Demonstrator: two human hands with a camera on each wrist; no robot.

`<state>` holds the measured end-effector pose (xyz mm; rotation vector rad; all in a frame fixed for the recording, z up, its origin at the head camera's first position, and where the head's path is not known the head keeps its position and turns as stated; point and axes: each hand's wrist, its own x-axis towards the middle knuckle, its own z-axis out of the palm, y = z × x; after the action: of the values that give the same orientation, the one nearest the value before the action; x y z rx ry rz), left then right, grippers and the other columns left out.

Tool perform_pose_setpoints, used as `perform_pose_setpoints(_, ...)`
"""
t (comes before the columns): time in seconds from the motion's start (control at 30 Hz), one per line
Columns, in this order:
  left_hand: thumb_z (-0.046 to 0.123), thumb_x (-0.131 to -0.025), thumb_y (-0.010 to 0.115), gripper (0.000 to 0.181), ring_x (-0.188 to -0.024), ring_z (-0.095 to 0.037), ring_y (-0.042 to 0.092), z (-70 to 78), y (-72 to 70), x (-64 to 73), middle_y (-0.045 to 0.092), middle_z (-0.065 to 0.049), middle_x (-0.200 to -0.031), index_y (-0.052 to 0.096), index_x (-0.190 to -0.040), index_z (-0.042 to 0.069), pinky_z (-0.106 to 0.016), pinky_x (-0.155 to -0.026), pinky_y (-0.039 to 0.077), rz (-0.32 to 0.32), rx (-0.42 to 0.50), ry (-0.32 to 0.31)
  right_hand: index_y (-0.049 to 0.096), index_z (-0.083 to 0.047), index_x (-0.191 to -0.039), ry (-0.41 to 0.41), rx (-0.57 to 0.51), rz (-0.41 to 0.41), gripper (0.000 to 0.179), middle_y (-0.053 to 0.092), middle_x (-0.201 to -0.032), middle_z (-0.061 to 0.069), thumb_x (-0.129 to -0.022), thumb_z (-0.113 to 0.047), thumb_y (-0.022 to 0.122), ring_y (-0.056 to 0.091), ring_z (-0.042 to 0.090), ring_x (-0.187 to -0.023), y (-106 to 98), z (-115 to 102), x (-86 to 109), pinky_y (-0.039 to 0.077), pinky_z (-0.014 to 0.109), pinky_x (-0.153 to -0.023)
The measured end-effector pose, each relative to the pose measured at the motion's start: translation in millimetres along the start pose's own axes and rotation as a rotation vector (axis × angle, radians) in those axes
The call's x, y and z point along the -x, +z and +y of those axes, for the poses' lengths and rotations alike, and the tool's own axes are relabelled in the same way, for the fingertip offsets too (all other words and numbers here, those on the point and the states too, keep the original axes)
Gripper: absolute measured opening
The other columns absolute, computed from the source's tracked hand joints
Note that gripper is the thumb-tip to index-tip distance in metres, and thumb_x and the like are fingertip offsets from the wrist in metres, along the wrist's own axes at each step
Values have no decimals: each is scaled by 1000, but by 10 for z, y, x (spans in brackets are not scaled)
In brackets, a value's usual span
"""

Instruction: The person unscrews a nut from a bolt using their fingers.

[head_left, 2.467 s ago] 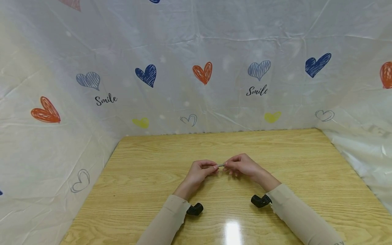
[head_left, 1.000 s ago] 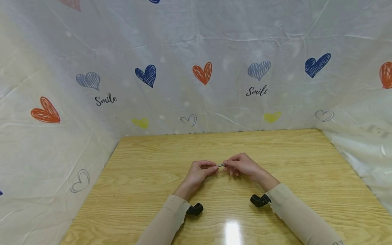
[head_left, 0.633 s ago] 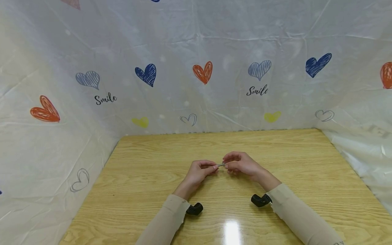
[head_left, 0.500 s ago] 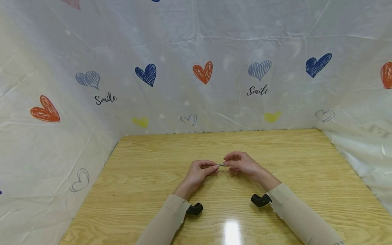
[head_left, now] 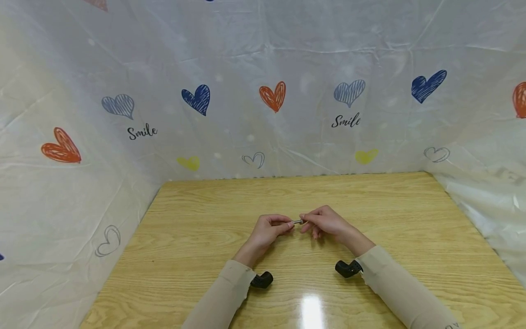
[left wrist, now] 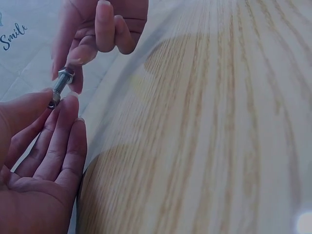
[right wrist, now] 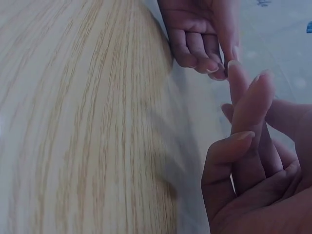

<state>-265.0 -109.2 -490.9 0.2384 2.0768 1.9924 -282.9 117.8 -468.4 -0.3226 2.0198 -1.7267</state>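
A small silver bolt (left wrist: 59,86) bridges the two hands above the table, lying nearly level in the head view. My left hand (head_left: 265,232) pinches one end between thumb and fingers, covering part of it. A hex nut (left wrist: 66,73) sits on the threads toward the other end, with bare thread showing below it in the left wrist view. My right hand (head_left: 330,225) has that nut between its thumb and a finger, while its other fingers are curled loosely beneath. From the right wrist view, the right fingers (right wrist: 251,109) hide the bolt and nut.
The wood-grain table (head_left: 197,260) spreads under both hands. White sheeting (head_left: 304,137) printed with hearts encloses it at the back and sides. A black wrist device sits below each cuff, the left one (head_left: 262,280) and the right one (head_left: 348,269).
My right fingers loosened and spread around the nut, then came together on it again, with the index finger shifted and the lower fingers dropped. The left hand and the bolt stay in place.
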Motion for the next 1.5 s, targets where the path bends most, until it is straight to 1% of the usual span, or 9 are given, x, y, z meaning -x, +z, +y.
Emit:
perform_pose_setpoints(0.13,6,-97,71,21,-100,-30,73,1,2,4,74,-20,-106,73,-113,-7,-40,-90,61,-1,1,-2,70,9,-120,-9,-1,-8,31,77,-95,18,-106,-17,58,59,8,-52,-11,11,3,48,22,-51)
perform_pose_setpoints(0.33,7,-97,71,21,-99,-29,74,-6,-1,4,74,-22,-107,73,-113,-7,-39,-89,61,7,-1,-6,66,8,-123,-43,-32,-49,28,74,-105,19,-101,-9,63,67,14,-71,-25,-4,27,49,24,-58)
perform_pose_setpoints(0.57,6,-97,72,21,-98,-28,74,-3,0,1,74,-24,-107,73,-113,-6,-39,-88,61,17,6,-6,58,7,-136,-74,-3,-79,42,59,-135,25,-97,-6,67,67,21,-87,-47,-16,51,52,29,-67)
perform_pose_setpoints(0.67,6,-97,71,20,-98,-28,74,-3,0,-4,74,-24,-107,73,-113,-7,-39,-88,61,17,11,-6,53,10,-139,-55,12,-62,46,64,-130,25,-101,-13,65,69,20,-84,-35,-8,40,53,29,-65)
perform_pose_setpoints(0.8,4,-96,72,20,-98,-27,74,-3,5,-13,74,-22,-106,73,-112,-7,-39,-88,61,20,19,-8,63,10,-129,-7,37,-31,39,75,-106,19,-105,-20,60,68,14,-69,-12,-6,24,49,25,-57)
perform_pose_setpoints(0.93,4,-96,72,19,-95,-25,74,-7,13,-24,75,-21,-105,74,-111,-7,-37,-87,62,26,19,-3,69,10,-120,11,36,-33,36,78,-94,15,-107,-20,56,66,10,-61,5,-11,25,45,21,-53)
perform_pose_setpoints(1.1,1,-96,71,17,-94,-24,75,0,20,-24,75,-19,-102,73,-110,-9,-37,-86,62,25,31,4,69,9,-121,-14,20,-45,33,78,-95,15,-107,-18,56,68,11,-62,3,-5,23,45,21,-53)
perform_pose_setpoints(1.33,0,-96,70,17,-94,-23,74,1,21,-20,75,-19,-102,72,-110,-9,-36,-86,62,30,38,-5,62,8,-129,-64,-2,-69,32,74,-108,26,-104,-12,60,69,15,-72,-21,24,14,50,24,-58)
perform_pose_setpoints(1.5,1,-96,71,17,-95,-24,74,6,26,-25,74,-21,-104,73,-110,-8,-37,-87,62,28,42,-16,61,8,-126,-73,-48,-78,28,73,-108,27,-102,-6,62,67,16,-75,-28,29,13,52,27,-62)
